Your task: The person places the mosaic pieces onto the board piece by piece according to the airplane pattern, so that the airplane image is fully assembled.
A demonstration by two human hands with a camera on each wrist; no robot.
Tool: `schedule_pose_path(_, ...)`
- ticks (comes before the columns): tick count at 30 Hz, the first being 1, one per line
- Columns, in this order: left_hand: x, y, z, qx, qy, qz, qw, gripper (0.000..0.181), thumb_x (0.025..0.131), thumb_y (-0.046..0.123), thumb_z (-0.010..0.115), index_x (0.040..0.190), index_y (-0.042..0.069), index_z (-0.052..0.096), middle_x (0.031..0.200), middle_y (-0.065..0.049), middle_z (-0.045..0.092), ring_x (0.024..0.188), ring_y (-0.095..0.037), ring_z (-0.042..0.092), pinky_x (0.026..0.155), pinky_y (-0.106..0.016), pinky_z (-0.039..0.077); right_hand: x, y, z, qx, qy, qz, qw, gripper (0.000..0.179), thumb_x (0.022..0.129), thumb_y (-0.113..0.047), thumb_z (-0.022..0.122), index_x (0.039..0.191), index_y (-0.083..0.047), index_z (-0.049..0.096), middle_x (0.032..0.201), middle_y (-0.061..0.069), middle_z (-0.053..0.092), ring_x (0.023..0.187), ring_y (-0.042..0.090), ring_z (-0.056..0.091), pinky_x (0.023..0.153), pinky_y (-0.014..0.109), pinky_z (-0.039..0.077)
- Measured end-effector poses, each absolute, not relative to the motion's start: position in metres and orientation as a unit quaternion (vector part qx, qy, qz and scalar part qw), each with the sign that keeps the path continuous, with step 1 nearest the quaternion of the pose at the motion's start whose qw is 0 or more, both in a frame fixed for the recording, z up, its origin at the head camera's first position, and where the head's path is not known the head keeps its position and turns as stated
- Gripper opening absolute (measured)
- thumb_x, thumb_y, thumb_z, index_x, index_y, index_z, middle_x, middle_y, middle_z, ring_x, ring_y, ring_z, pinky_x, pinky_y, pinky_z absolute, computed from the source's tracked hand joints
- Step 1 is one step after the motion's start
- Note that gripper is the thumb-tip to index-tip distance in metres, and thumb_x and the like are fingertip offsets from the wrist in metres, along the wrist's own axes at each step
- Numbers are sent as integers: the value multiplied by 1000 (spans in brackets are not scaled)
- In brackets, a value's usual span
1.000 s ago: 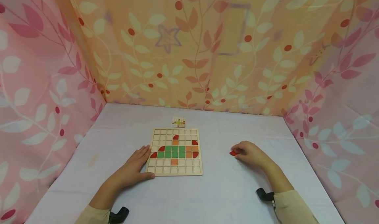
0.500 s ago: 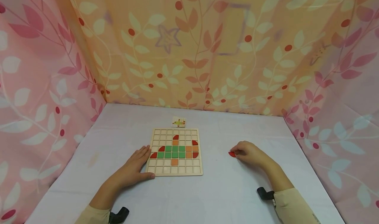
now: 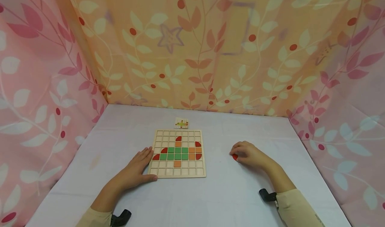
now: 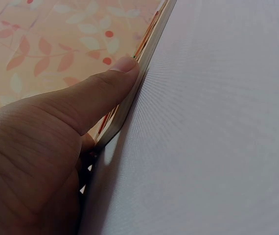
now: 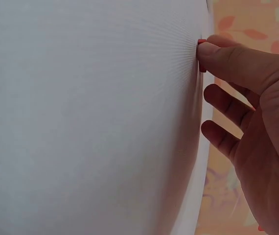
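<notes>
My left hand lies at the near left corner of a wooden grid board. Its straight fingers touch the left side, and the thumb rests against the front edge. Green squares, orange squares and red quarter-round tiles fill some of the cells. Right of the board, my right hand pinches a red tile between thumb and index finger, at or just above the table. The right wrist view shows that red tile on edge, its outline partly covered by the fingertips.
Behind the board lies a small pattern card with a coloured figure on a grid. A white cloth covers the table. Flowered curtains enclose the back and both sides.
The red tile has turned in my right fingers, and the hand has shifted slightly left. My left hand and the board stay where they were.
</notes>
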State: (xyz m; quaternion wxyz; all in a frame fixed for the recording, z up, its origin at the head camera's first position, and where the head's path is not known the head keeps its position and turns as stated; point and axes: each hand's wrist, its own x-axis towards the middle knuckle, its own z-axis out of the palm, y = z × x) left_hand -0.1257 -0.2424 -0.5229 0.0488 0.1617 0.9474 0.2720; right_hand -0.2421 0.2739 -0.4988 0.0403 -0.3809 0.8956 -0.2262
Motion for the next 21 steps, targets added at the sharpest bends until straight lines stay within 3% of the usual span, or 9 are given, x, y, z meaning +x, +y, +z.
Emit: schedule_pose_path(21, -125, -240, -520, 157, 950, 265, 49, 113, 80, 62, 80, 161, 3, 27, 171, -12, 21, 158, -35, 16, 126, -58, 16, -235, 265, -499, -343, 917, -205, 18, 32, 82, -18, 86, 113, -18, 77, 101, -9, 68, 99, 13, 57, 90, 42, 49)
